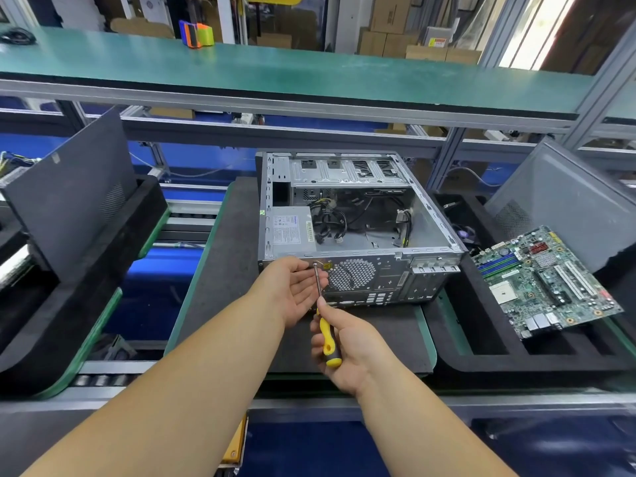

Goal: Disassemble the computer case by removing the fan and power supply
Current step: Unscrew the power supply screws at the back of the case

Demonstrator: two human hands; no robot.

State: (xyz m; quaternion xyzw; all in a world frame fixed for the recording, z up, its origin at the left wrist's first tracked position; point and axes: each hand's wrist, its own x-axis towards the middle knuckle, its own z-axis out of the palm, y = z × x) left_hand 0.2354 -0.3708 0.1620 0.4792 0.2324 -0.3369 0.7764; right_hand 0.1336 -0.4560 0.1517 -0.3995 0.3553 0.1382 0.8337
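— Hands?
— I see my left hand point(298, 290), palm up, fingers relaxed, cupped beside the steel shaft; my right hand point(347, 349) grips the yellow-and-black plastic screwdriver point(328, 340).
— Case?
— The open grey sheet-metal computer case point(358, 222) on a dark mat holds the boxy silver power supply point(292, 230) and black cables point(330, 220).
— Right?
— A green circuit board point(547, 280) lies in a black foam tray point(481, 342).

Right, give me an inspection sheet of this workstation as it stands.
Surface: dark mat on a green-edged pallet, computer case lying open on it.
Job's things: power supply in the case's near-left corner; fan grille on the rear panel; fan itself not visible.
Clutter: motherboard on the foam tray at right.
Hands: right hand grips a yellow screwdriver, tip at a rear-panel screw; left hand open, cupped beside the shaft.
Cables: black bundle loose inside the case.
Surroundings: green shelf above; cardboard boxes behind.
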